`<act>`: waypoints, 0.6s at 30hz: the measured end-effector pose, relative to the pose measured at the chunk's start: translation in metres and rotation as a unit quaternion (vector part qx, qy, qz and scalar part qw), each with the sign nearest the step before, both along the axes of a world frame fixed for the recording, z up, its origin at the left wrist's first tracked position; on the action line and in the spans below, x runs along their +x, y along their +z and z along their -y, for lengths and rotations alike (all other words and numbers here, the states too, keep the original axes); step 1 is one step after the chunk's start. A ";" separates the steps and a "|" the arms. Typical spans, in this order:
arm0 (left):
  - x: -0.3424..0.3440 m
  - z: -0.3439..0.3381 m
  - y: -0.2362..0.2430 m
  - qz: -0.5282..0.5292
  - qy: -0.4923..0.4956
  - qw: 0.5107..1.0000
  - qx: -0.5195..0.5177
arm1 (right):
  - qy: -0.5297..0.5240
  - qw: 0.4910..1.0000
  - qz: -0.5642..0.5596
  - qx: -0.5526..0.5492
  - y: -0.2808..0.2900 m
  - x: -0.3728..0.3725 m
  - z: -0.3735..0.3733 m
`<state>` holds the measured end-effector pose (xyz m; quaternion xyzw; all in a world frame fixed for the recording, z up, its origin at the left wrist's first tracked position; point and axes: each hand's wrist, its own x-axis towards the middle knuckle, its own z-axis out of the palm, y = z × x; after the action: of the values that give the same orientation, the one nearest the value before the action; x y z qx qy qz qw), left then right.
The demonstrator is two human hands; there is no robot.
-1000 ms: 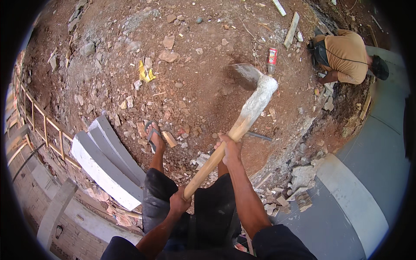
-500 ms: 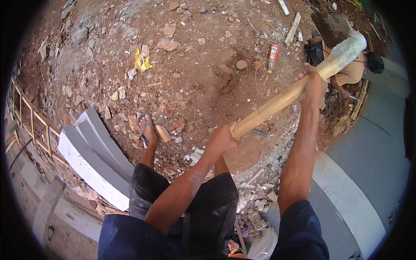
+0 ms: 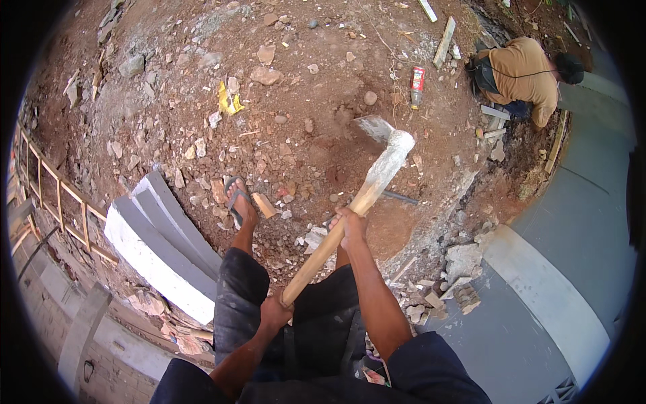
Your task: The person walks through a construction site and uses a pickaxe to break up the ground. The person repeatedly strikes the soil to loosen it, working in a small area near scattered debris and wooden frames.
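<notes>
Both my hands are wrapped around the wooden handle of a hoe point(image 3: 369, 190). My left hand point(image 3: 275, 312) grips the butt end, close to my dark shorts. Farther up the handle, about midway, my right hand point(image 3: 351, 227) is closed on it. The hoe slants away from me to the right, its socket coated in pale, dried material. Its metal blade point(image 3: 375, 128) points left, over the reddish soil point(image 3: 330, 158); whether the edge touches the ground I cannot tell.
A co-worker point(image 3: 521, 74) in a tan shirt crouches at the far right beside a grey slab point(image 3: 592, 182). Grey-white moulded blocks point(image 3: 158, 246) lie on my left. A red-labelled bottle point(image 3: 417, 87), a yellow wrapper point(image 3: 229, 99) and several stones lie on the soil. My sandalled foot point(image 3: 239, 202) stands ahead.
The hoe has swung down and left from its raised place at the upper right. My left hand has come back toward my body; my right hand has dropped lower. The co-worker is no longer covered by the hoe.
</notes>
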<state>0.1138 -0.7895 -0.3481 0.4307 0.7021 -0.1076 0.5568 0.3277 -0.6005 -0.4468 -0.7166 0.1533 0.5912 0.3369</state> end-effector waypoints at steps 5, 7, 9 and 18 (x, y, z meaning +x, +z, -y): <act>-0.004 0.026 0.000 0.064 0.030 0.997 0.030 | 0.012 0.999 0.039 0.031 0.057 -0.014 0.005; 0.021 -0.008 -0.035 0.109 0.034 0.990 0.079 | 0.025 0.992 0.084 0.090 0.063 0.016 -0.032; 0.059 -0.081 -0.056 0.143 0.032 0.987 0.060 | 0.034 0.978 0.169 0.114 0.081 0.040 -0.102; 0.088 -0.175 -0.110 0.135 0.125 0.983 -0.009 | 0.168 0.966 0.197 0.015 -0.086 0.057 -0.199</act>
<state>0.2023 -0.6145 -0.4585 0.3453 0.6676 0.0156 0.6594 0.3850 -0.4010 -0.5327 -0.8291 -0.0476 0.4888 0.2673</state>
